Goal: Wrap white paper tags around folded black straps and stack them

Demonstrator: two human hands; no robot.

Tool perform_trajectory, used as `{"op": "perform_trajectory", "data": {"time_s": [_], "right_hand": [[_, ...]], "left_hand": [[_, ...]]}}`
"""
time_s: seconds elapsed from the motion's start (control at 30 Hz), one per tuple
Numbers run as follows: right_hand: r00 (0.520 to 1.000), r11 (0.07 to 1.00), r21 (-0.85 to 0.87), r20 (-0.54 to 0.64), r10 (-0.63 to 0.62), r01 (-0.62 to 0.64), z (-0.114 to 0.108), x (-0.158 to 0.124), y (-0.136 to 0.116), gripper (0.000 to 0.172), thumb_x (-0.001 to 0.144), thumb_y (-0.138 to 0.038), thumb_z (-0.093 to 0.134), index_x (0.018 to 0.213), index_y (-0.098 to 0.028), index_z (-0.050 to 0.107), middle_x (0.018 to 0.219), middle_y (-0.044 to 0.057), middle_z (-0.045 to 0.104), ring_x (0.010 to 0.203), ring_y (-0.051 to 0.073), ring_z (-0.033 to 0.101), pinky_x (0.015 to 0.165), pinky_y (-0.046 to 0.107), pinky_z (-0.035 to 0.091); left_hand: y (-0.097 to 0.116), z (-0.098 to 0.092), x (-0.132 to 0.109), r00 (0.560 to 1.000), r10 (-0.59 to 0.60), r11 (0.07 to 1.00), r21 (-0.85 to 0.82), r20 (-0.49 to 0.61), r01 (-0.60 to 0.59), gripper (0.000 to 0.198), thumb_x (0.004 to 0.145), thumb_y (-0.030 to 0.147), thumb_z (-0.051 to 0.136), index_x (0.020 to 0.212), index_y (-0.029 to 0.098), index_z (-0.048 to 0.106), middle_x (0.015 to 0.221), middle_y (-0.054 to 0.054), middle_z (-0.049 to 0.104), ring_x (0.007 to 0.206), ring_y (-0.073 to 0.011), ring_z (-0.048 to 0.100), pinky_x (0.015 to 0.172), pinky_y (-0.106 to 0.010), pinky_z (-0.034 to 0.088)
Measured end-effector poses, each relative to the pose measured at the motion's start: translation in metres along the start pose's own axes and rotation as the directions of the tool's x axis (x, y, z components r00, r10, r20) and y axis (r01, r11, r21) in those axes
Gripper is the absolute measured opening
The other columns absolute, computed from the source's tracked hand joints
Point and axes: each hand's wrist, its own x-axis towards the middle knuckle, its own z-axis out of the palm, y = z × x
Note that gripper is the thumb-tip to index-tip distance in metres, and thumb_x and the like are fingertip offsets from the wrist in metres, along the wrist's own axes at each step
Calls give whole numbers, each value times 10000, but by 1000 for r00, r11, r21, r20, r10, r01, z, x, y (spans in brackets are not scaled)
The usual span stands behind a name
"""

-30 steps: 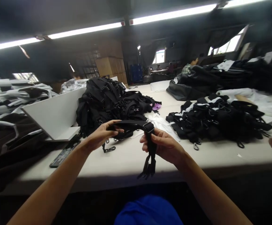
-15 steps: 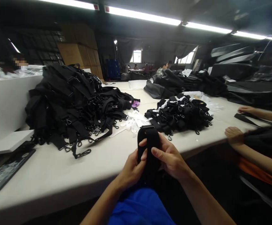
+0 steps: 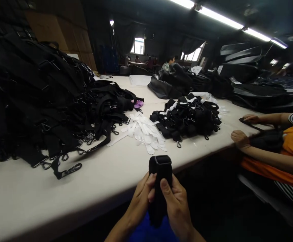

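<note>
At the bottom centre of the frame a folded black strap (image 3: 160, 188) is gripped upright by the closed left hand (image 3: 141, 201) and right hand (image 3: 178, 208), seemingly mid-folding, not yet laid on the smaller bundled heap (image 3: 186, 117) at centre.

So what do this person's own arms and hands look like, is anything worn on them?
Both are bare: the left hand and right hand have no gloves, and no rings or watch show. The forearms are uncovered, no sleeves reaching into view. Nails look short and plain.
</note>
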Motion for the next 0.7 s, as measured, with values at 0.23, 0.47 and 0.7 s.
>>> {"op": "perform_trajectory", "data": {"time_s": [0.23, 0.47, 0.7], "right_hand": [[932, 954, -268, -293, -214, 134, -5, 17, 12, 248, 914, -433, 616, 1062, -237, 649, 986, 45, 644, 886, 200, 618, 823, 334, 516], [852, 720, -651, -213, -477, 240, -18, 24, 33, 122, 920, -341, 626, 959, -235, 670, 1093, 68, 517, 1056, 220, 512, 956, 383, 447], [892, 794, -579, -238, -383, 186, -40, 17, 12, 243, 766, -384, 788, 860, -214, 643, 1125, 70, 533, 1097, 244, 526, 963, 382, 447]], "left_hand": [[-13, 21, -9, 976, 114, 993, -58, 184, -105, 648, 928, 563, 471, 1500, 289, 337, 1630, -20, 294, 1514, -223, 211, 1246, -332, 225], [-19, 38, -9, 987, 137, 988, 64, 80, -142, 624, 985, 515, 319, 1519, 197, 258, 1607, -92, 331, 1516, -208, 203, 1259, -358, 193], [-39, 29, -10, 997, 20, 995, 100, 76, -27, 677, 920, 620, 407, 1440, 186, 408, 1192, -139, 688, 1054, -284, 661, 945, -401, 536]]}}
